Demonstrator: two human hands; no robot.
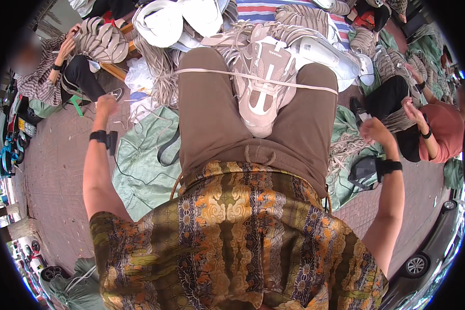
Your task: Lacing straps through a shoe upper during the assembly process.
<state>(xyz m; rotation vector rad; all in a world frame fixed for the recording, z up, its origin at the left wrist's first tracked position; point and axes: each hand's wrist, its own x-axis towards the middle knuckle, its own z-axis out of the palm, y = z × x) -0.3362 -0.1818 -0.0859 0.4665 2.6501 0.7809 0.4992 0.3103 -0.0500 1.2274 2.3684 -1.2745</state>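
A beige and white sneaker upper (263, 85) rests between my thighs with its toe toward me. Its pale flat shoelace (206, 71) crosses the upper and runs taut over both thighs toward my hands. Out to the left, my left hand (107, 105) is closed on one end of the lace. My right hand (378, 130), closed too, grips the other end on the right. The stretches between thighs and fists are too faint to follow. Both hands are well apart from the shoe.
Stacked beige uppers (304, 21) and white shoe parts (160, 23) crowd the far side. Beside my left leg hang bundled laces (157, 64). Green sheeting (139, 170) covers some paving. Co-workers sit at left (41, 80) and right (441, 129); a parked car (423, 258) stands lower right.
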